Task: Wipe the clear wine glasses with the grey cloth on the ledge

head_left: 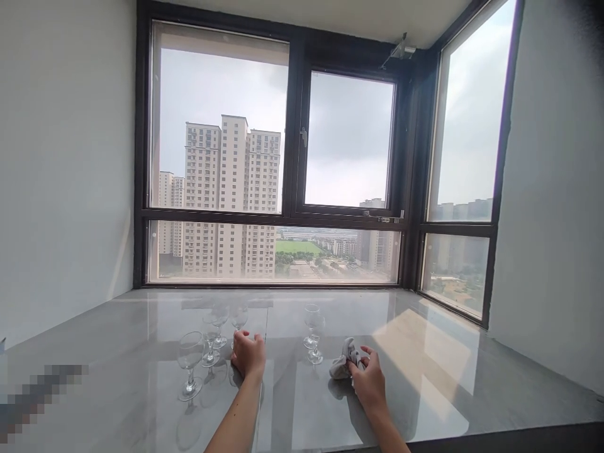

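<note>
My left hand (248, 353) is closed, its fingers curled at the stem of a clear wine glass (239, 316). Only the bowl shows above the fingers; the hand hides the lower part. To its left stand several more wine glasses, the nearest a larger-looking wine glass (190, 353), upright on its foot. My right hand (369, 377) pinches a crumpled grey-white cloth (340, 366) between thumb and fingers, low over the grey ledge (292, 402). Between my hands, farther back, two upright wine glasses (314, 327) overlap.
Dark-framed windows (295, 219) rise behind the glossy ledge and turn a corner at right. White walls (66, 176) close both sides. A pixelated dark patch covers the lower left. Sunlight and reflections lie across the ledge, whose front edge (509, 430) shows at lower right.
</note>
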`<state>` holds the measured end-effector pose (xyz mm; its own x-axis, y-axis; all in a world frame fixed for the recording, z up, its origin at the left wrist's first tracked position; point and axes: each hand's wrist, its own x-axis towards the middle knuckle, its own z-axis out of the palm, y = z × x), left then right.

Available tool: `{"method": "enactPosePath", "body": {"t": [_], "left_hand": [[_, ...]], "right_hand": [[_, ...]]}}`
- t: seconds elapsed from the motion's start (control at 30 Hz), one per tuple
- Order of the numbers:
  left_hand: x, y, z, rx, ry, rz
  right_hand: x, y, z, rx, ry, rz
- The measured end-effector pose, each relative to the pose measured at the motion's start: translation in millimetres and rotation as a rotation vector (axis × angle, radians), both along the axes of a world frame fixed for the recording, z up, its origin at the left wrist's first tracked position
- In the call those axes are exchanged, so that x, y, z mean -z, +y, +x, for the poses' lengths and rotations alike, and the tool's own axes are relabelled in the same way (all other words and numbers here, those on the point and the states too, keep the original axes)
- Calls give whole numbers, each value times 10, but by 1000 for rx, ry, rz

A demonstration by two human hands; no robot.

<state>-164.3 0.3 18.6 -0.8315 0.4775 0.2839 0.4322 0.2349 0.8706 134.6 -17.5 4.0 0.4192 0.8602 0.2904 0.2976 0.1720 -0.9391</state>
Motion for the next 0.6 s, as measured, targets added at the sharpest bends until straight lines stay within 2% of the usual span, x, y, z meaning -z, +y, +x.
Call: {"method": "enactPosePath", "body": {"t": [0.4, 0.5, 0.6], "left_hand": [[-44, -26, 35, -31, 25, -57], [-39, -24, 11, 11, 80, -104], [-29, -30, 13, 66, 110, -84]], "right_hand": [[-7, 1, 4, 15, 1, -13], [-4, 3, 0, 11, 3, -8], [-3, 4, -2, 10, 12, -1]]}}
